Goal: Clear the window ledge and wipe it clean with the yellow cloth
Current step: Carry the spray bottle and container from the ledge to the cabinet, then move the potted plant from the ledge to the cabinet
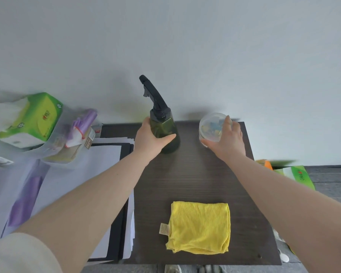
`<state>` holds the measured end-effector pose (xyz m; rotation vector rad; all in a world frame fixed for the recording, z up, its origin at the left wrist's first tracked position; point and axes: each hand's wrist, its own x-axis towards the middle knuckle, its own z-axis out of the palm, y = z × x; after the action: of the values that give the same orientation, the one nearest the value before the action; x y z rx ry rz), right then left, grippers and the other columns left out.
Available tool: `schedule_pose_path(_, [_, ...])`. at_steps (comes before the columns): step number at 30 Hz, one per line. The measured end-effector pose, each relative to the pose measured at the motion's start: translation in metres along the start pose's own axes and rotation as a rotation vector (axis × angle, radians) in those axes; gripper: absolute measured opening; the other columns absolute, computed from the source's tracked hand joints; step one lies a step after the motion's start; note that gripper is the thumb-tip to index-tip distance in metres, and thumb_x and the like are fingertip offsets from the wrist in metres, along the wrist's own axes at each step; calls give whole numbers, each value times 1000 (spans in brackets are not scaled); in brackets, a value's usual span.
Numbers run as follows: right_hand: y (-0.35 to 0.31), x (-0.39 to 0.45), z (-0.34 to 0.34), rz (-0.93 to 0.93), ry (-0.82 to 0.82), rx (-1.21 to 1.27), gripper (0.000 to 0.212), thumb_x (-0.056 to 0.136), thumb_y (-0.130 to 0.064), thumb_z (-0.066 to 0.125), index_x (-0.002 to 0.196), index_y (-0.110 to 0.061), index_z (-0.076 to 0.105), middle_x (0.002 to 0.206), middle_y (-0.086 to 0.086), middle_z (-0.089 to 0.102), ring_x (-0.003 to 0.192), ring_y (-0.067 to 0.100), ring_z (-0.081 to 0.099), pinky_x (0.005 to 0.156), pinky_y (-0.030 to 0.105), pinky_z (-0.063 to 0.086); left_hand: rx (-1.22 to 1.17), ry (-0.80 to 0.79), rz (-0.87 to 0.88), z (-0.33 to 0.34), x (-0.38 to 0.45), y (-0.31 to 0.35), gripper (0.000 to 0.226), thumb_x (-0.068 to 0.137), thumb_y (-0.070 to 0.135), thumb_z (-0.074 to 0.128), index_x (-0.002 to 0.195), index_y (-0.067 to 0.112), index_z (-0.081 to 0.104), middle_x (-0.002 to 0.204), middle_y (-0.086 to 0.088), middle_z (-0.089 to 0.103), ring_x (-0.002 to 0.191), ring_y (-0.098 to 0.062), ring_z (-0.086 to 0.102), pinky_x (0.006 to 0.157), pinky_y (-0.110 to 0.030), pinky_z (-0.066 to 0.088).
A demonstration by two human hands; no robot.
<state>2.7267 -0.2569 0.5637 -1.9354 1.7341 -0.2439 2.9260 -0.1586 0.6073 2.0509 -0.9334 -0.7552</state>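
Folded yellow microfibre cloth (200, 227) waits near edge of dark wood-grain ledge (195, 174); left hand (149, 137) wraps dark green spray bottle (163, 131), right hand (227, 139) grips clear round plastic container (212, 127) far right, likely lifting both clear.

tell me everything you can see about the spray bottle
The spray bottle stands upright at the far edge of the dark wood-grain surface, near the white wall. Its body looks like translucent dark green plastic, topped by a black trigger head pointing up and left. The left hand wraps around its body.
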Motion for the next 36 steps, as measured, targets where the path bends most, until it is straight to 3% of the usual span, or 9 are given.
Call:
schedule_pose_path(7, [-5, 6, 2, 25, -38, -31, 117, 71, -59, 74, 153, -20, 0, 159, 5, 9, 148, 26, 12, 109, 46, 34, 3, -60, 7, -1, 8, -6, 86, 69, 40, 82, 139, 27, 34, 118, 14, 54, 111, -13, 52, 93, -28, 42])
schedule_pose_path(14, [-3, 1, -9, 61, -74, -54, 123, 71, -52, 77, 153, -15, -6, 162, 6, 4, 149, 24, 9, 114, 43, 28, 135, -67, -4, -2, 6, -1, 80, 71, 44, 80, 134, 18, 39, 126, 3, 58, 117, -22, 54, 90, -29, 42])
schedule_pose_path(18, [1, -15, -20, 112, -85, -60, 103, 82, -37, 71, 154, -11, 0, 159, 9, 16, 147, 27, 18, 111, 45, 32, 347, -132, -137, -8, -3, -5, 71, 72, 50, 74, 125, 12, 46, 117, 0, 60, 107, -25, 57, 88, -36, 50])
schedule_pose_path(20, [4, -28, -26, 145, -95, -126, 81, 89, -29, 59, 151, -8, 12, 152, 12, 30, 141, 30, 29, 106, 45, 37, 517, -227, -177, -13, -13, -5, 45, 82, 46, 63, 105, 8, 54, 93, 1, 59, 88, -23, 57, 75, -32, 49])
schedule_pose_path(22, [9, -42, -31, 150, -122, -195, 55, 91, -26, 51, 139, -7, 33, 137, 15, 45, 128, 34, 43, 95, 44, 44, 651, -343, -183, -15, -25, -6, 36, 89, 40, 54, 88, 4, 61, 76, -11, 56, 78, -26, 60, 68, -31, 49])
schedule_pose_path(23, [13, -50, -32, 144, -148, -215, 47, 91, -26, 49, 133, -8, 38, 132, 15, 48, 123, 35, 46, 92, 43, 44, 695, -388, -178, -13, -30, -8, 39, 90, 39, 53, 94, 2, 64, 81, -16, 59, 83, -29, 63, 71, -33, 51])
schedule_pose_path(26, [26, -72, -35, 125, -176, -221, 46, 93, -26, 47, 135, -9, 40, 133, 14, 50, 122, 36, 48, 92, 42, 44, 716, -424, -140, -8, -45, -10, 37, 91, 39, 51, 107, 8, 63, 100, -7, 64, 95, -26, 61, 82, -35, 52])
schedule_pose_path(31, [46, -101, -50, 150, -120, -220, 40, 93, -24, 44, 131, -11, 46, 130, 12, 53, 120, 33, 50, 89, 40, 45, 728, -402, -63, -2, -67, -7, 32, 93, 34, 49, 102, 7, 65, 99, -10, 65, 94, -27, 62, 84, -36, 52])
schedule_pose_path(36, [76, -137, -78, 224, -47, -158, 37, 90, -21, 44, 126, -13, 51, 124, 9, 57, 113, 33, 53, 82, 36, 45, 725, -486, 45, 15, -88, 19, 32, 94, 33, 49, 101, 6, 66, 103, -10, 66, 97, -28, 62, 82, -35, 49])
